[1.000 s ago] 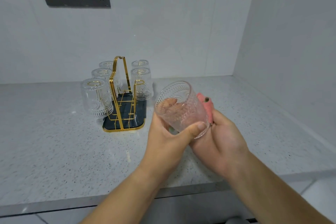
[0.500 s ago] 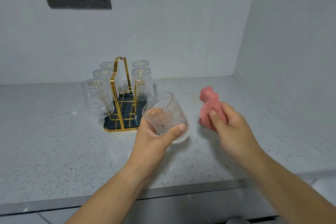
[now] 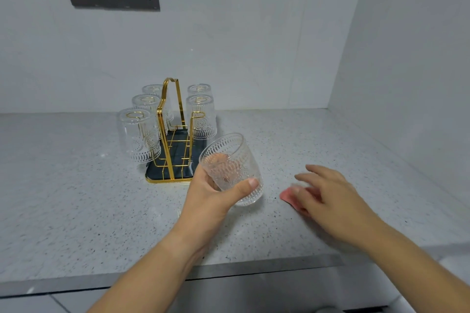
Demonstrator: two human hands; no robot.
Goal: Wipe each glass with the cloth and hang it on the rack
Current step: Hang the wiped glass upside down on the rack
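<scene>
Left hand (image 3: pixel 211 198) grips embossed glass tumbler (image 3: pixel 234 168): thumb across near side, fingers curled round far side. Tumbler tilted, mouth up, just beside front right corner of gold wire rack (image 3: pixel 173 134). Right hand (image 3: pixel 328 195) further right of rack, fingers spread and loose, blurred, over pink cloth (image 3: pixel 288 197) lying on speckled countertop (image 3: pixel 76 198); contact unclear. Five inverted glasses (image 3: pixel 140 134) hang on rack.

The rack (image 3: pixel 178 165) stands at your 11 o'clock, hung glasses (image 3: pixel 139 134) crowding its left side and far right; its near-right corner is open. The back wall (image 3: pixel 254 46) closes 12 o'clock, the side wall (image 3: pixel 407 58) 3.
</scene>
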